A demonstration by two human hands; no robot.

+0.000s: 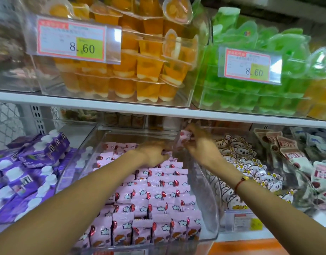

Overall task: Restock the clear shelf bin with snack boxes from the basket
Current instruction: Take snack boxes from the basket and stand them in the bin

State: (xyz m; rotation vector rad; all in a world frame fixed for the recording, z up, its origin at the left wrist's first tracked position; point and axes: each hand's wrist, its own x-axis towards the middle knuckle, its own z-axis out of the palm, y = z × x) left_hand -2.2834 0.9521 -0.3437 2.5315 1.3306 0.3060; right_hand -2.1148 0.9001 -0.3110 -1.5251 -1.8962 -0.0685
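Nearest the camera, the front rows of pink snack boxes (153, 225) stand upright and tight against the front wall of the clear shelf bin (208, 214), which sits on the lower shelf between a bin of purple pouches (29, 162) and a bin of white cartoon-printed packets (250, 168). The rows run back in neat ranks, so the bin looks well on its way to full; only the far end, under the edge of the upper shelf (158, 111), seems to have room left. The basket is not in view.

Both forearms reach over the stock to that far end. The step in hand appears to be seating boxes into the back rows. The left hand (154, 153) lies knuckles-up on the rear boxes, fingers curled down among them; whether it grips one or only presses them level I cannot tell. The right hand (199, 144), a red cord at its wrist, is raised just beside the bin's right wall and pinches a single pink box (185, 137) between thumb and fingertips, the box tilted and clear of the rows. The hands are close together but not touching.

The next move likely calls for turning that box upright, aligning it with its neighbours and sliding it into the gap behind the left hand, which can hold the row steady so nothing topples.
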